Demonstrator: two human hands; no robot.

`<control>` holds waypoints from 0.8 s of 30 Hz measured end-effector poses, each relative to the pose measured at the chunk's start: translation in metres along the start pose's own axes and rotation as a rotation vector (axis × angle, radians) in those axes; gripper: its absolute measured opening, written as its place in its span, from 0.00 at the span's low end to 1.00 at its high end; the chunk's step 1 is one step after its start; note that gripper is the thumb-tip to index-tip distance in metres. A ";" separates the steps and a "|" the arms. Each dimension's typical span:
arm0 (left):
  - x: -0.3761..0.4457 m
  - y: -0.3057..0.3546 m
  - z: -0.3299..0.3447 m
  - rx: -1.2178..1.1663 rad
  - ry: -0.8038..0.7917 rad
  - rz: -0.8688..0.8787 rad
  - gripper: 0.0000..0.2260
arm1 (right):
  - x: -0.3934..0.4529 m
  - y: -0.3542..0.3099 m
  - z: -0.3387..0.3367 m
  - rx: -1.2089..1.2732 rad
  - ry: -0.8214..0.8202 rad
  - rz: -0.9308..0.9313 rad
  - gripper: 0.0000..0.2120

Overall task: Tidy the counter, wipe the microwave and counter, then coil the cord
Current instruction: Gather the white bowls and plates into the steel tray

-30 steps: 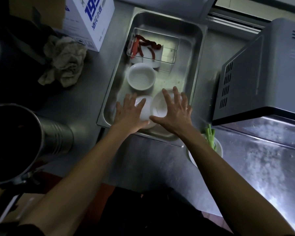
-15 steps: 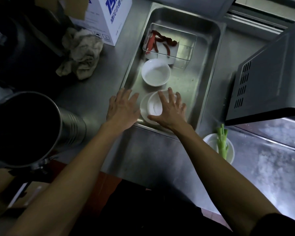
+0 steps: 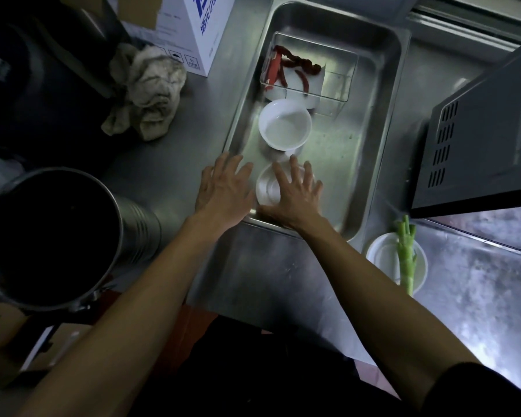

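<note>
Counter (image 3: pixel 265 266) of steel fills the middle of the frame, and a deep steel tray (image 3: pixel 370 139) sits on it in the upper centre. The microwave (image 3: pixel 481 127) stands at the right edge, cut off by the frame, so only its vented side and dark top are visible. No cord can be made out.

The left hand (image 3: pixel 223 191) lies over the near left corner of the tray with fingers straight and slightly spread; whether the palm touches the rim is hidden. The right hand (image 3: pixel 295 194) is spread wide over a small white dish (image 3: pixel 266 191) at the near end of the tray (the dish is partly covered and a little blurred), with fingers apart and not curled round it.

Above it in the tray is a white bowl (image 3: pixel 285 124), then a clear box (image 3: pixel 310 70) holding red strips. A crumpled rag (image 3: pixel 145 91) lies at upper left, a dark metal pot (image 3: pixel 51 236) at left, and a green stalk (image 3: pixel 406 260) on a white plate (image 3: pixel 379 254) at lower right.
</note>
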State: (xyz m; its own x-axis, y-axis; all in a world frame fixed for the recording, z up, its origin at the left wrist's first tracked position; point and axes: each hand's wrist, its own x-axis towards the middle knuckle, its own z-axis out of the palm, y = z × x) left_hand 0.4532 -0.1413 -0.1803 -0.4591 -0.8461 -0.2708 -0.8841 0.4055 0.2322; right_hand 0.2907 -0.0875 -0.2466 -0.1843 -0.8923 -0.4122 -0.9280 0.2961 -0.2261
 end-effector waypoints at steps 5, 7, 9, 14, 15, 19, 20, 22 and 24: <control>0.003 0.000 -0.001 -0.009 -0.001 0.037 0.25 | -0.007 0.003 -0.004 0.026 0.023 0.021 0.50; 0.005 0.001 0.000 0.001 0.001 0.060 0.25 | -0.012 0.007 -0.007 0.027 0.042 0.045 0.48; 0.007 0.002 0.002 0.009 -0.004 0.080 0.25 | -0.017 0.011 -0.010 0.031 0.063 0.072 0.47; 0.008 0.011 0.005 0.015 -0.024 0.167 0.28 | -0.034 0.020 -0.020 0.046 0.110 0.151 0.42; 0.008 0.014 0.005 0.023 -0.029 0.185 0.28 | -0.040 0.022 -0.025 0.052 0.122 0.163 0.42; 0.006 0.034 -0.001 0.050 -0.014 0.257 0.28 | -0.068 0.036 -0.045 0.068 0.197 0.200 0.39; 0.004 0.041 -0.002 0.057 -0.002 0.275 0.28 | -0.077 0.041 -0.049 0.074 0.228 0.211 0.38; 0.000 0.058 -0.003 0.059 0.010 0.305 0.29 | -0.097 0.054 -0.055 0.095 0.295 0.238 0.37; -0.005 0.079 -0.003 0.083 0.022 0.349 0.29 | -0.121 0.071 -0.059 0.127 0.331 0.272 0.35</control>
State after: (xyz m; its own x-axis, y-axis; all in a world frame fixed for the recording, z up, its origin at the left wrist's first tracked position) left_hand 0.3858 -0.1057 -0.1573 -0.7334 -0.6587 -0.1682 -0.6790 0.6973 0.2298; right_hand 0.2281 0.0215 -0.1608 -0.5288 -0.8313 -0.1714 -0.7884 0.5558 -0.2635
